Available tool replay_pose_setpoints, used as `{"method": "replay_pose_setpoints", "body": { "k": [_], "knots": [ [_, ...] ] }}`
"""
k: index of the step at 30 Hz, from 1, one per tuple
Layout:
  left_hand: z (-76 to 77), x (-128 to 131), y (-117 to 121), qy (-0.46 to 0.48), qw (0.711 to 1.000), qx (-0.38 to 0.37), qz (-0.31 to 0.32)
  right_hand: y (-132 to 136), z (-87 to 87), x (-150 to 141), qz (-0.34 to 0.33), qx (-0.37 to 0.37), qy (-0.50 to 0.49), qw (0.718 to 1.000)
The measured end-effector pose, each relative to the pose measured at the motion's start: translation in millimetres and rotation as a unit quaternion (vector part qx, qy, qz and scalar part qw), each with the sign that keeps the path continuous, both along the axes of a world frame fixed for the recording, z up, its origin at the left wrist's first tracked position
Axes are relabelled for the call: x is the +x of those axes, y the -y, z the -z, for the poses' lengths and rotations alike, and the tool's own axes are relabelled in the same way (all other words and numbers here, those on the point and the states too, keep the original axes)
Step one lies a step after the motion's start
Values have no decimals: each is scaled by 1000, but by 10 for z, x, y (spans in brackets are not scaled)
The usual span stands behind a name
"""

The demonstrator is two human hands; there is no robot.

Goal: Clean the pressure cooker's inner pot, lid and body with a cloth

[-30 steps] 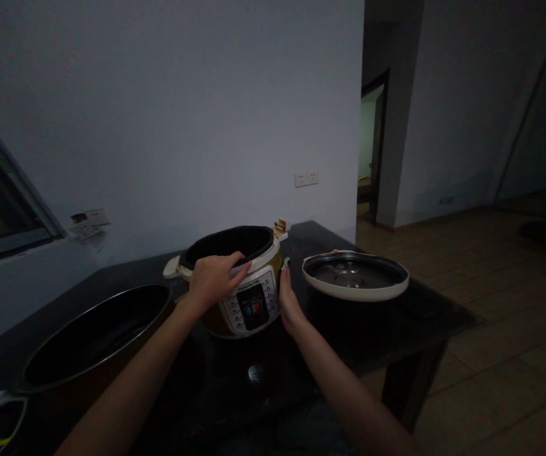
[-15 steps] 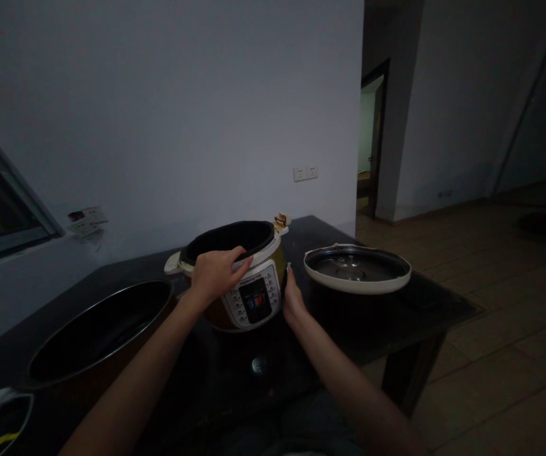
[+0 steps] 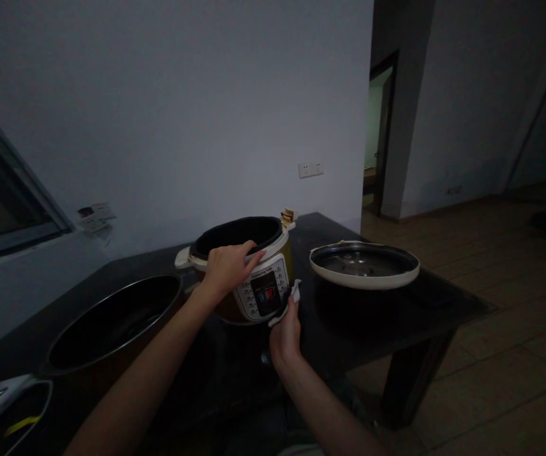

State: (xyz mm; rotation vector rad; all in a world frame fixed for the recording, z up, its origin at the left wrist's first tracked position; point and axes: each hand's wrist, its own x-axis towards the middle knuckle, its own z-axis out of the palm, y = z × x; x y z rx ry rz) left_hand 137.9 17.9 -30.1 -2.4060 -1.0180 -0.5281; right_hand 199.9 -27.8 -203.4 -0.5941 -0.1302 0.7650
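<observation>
An electric cooker (image 3: pixel 247 297) with a white control panel stands lidless on the dark table, its black inside showing. Over the front of its white rim, my left hand (image 3: pixel 229 266) is closed, thumb and fingers gripping the edge. My right hand (image 3: pixel 286 332) is at the cooker's lower right side, closed on a white cloth (image 3: pixel 296 291) that lies against the body. Part of the cloth is hidden by the fingers. Right of the cooker, its round pale-rimmed lid (image 3: pixel 372 280) rests with the metal inside facing up.
A large dark pot (image 3: pixel 111 323) stands on the left of the table (image 3: pixel 334 335). Nearer me at the left edge are a white object (image 3: pixel 0 396) and a yellow strip (image 3: pixel 22 425). Wall sockets (image 3: pixel 311 169) are behind. The tiled floor lies to the right.
My right hand has moved down and toward the front along the cooker's side, bringing more of the white cloth into sight. My left hand keeps its hold on the rim.
</observation>
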Motion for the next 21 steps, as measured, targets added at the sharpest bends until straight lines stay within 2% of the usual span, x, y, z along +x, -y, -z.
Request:
{"method": "replay_pose_setpoints", "body": {
  "k": [3, 5, 11, 15, 18, 21],
  "knots": [
    [8, 72, 32, 10, 1000, -3, -12, 123, -100, -167, -8, 6, -66, 998],
    [9, 119, 48, 13, 1000, -4, -15, 163, -123, -229, -10, 6, -69, 998],
    [-6, 267, 76, 20, 999, -21, -31, 182, 10, -360, -34, -54, 14, 998],
    [-7, 350, 84, 22, 999, -26, -32, 228, 14, -436, -55, -56, 24, 997],
    [-1, 367, 72, 26, 999, -17, -25, 251, -22, -421, -60, -47, 2, 997],
    [4, 350, 49, 22, 1000, -9, -15, 183, -48, -282, -31, -40, 23, 998]
  ]
}}
